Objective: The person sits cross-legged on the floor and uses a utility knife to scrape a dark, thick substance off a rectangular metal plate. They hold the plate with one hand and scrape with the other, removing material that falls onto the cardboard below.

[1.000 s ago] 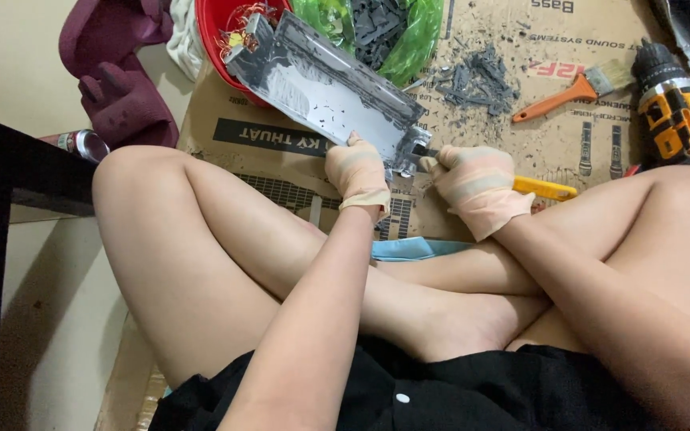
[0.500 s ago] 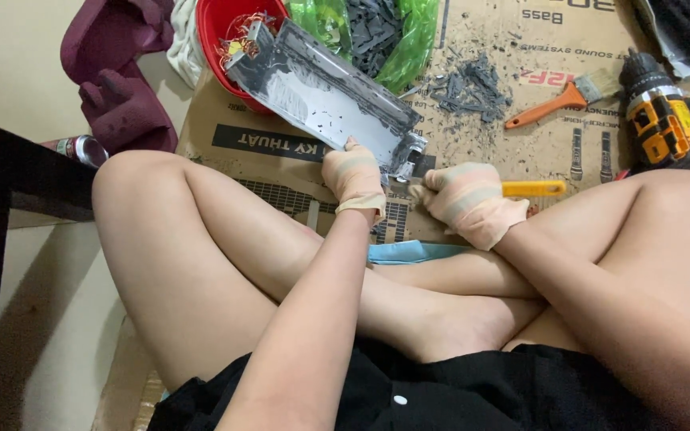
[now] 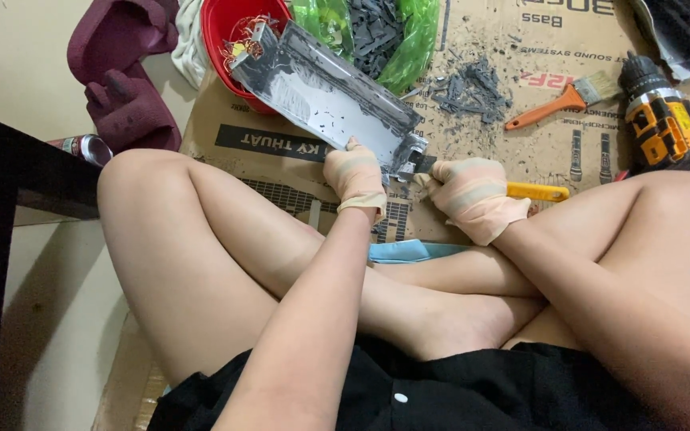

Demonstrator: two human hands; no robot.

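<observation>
I sit cross-legged on flattened cardboard [image 3: 297, 152]. My gloved left hand [image 3: 354, 174] grips the near end of a long grey metal panel [image 3: 321, 89], which tilts up and away toward a red bucket [image 3: 237, 32]. My gloved right hand [image 3: 473, 195] holds a yellow-handled scraper knife [image 3: 535, 191], its blade at the panel's near corner. Dark flecks dot the panel's pale face.
A pile of dark scraped chips [image 3: 473, 89] lies on the cardboard. A green bag [image 3: 409, 36] holds more dark pieces. An orange-handled brush [image 3: 569, 100] and a yellow-black cordless drill [image 3: 668, 124] lie at the right. A black table [image 3: 9, 199] stands left, a can [image 3: 81, 148] beside it.
My right hand has drawn in toward the panel's near corner with the knife. The panel and my left hand have shifted only slightly.
</observation>
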